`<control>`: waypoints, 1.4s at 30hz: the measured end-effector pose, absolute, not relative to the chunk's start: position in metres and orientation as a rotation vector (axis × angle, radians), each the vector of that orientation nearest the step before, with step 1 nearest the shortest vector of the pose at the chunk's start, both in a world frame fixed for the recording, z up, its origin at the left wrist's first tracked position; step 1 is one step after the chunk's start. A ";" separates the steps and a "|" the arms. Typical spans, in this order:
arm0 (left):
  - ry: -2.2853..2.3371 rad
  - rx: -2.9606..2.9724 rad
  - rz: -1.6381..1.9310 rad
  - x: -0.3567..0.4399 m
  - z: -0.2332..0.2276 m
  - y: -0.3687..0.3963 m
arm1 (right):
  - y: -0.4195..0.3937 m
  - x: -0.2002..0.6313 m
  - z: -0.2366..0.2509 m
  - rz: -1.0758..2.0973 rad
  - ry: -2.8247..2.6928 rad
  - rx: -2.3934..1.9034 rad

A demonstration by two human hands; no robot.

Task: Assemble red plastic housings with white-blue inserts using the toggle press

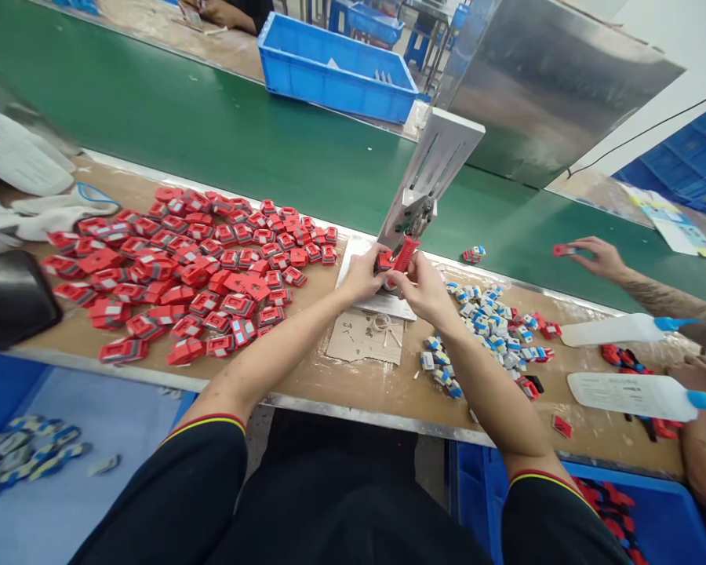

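Note:
A toggle clamp fixture with an upright slotted metal plate (432, 169) stands in front of me on a pale base board (394, 304). My left hand (362, 275) is closed on a small red plastic part (383, 260) at the foot of the clamp. My right hand (427, 289) wraps round the clamp's red handle (405, 254), which points down toward me. The fingers partly hide the red part and how it sits in the fixture. Below the base lies a torn piece of cardboard (358, 337) with tiny bits and a thin white stick.
Many red-and-grey parts (182, 267) are heaped on the left. White, blue and yellow pieces (488, 322) lie right. Two white bottles (624, 392) stand between me and a co-worker's hand (600, 257) holding a red part. A green belt (212, 118) and blue bin (335, 74) lie beyond.

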State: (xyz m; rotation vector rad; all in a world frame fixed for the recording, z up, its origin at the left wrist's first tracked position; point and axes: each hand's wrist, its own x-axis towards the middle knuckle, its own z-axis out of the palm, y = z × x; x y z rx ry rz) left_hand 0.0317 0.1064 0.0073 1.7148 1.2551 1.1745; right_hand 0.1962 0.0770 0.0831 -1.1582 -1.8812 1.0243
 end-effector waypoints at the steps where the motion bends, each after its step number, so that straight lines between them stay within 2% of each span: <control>1: 1.268 1.731 1.168 0.032 0.008 0.106 | 0.080 0.194 0.077 0.958 -1.873 -1.168; 5: 1.222 1.829 1.101 0.022 0.013 0.113 | 0.077 0.195 0.064 0.884 -1.824 -1.116; 9: 1.210 1.981 0.945 -0.021 0.024 0.132 | 0.056 0.219 0.055 0.751 -1.669 -1.051; 11: 1.377 2.130 0.788 -0.049 0.030 0.141 | 0.047 0.233 0.049 0.670 -1.634 -1.066; 14: 1.587 2.397 0.371 -0.080 0.038 0.147 | 0.038 0.248 0.041 0.654 -1.792 -1.126; 16: 1.537 2.537 0.163 -0.090 0.039 0.146 | 0.035 0.253 0.037 0.684 -1.972 -1.129; 19: 1.368 2.658 0.055 -0.098 0.037 0.145 | 0.031 0.256 0.036 0.721 -2.141 -1.089; 26: 1.271 2.617 0.426 -0.107 0.031 0.153 | 0.028 0.254 0.029 0.738 -2.334 -1.111; 30: 1.221 2.230 1.240 -0.095 0.040 0.125 | 0.027 0.246 0.020 0.707 -2.349 -1.116; 32: 1.099 2.053 1.465 -0.078 0.042 0.097 | 0.026 0.241 0.017 0.676 -2.336 -1.082; 37: 0.898 1.786 1.591 -0.021 0.024 0.037 | 0.023 0.230 0.011 0.595 -2.297 -1.007; 42: 0.882 1.693 1.636 0.001 0.008 0.017 | 0.024 0.229 0.009 0.533 -2.288 -1.022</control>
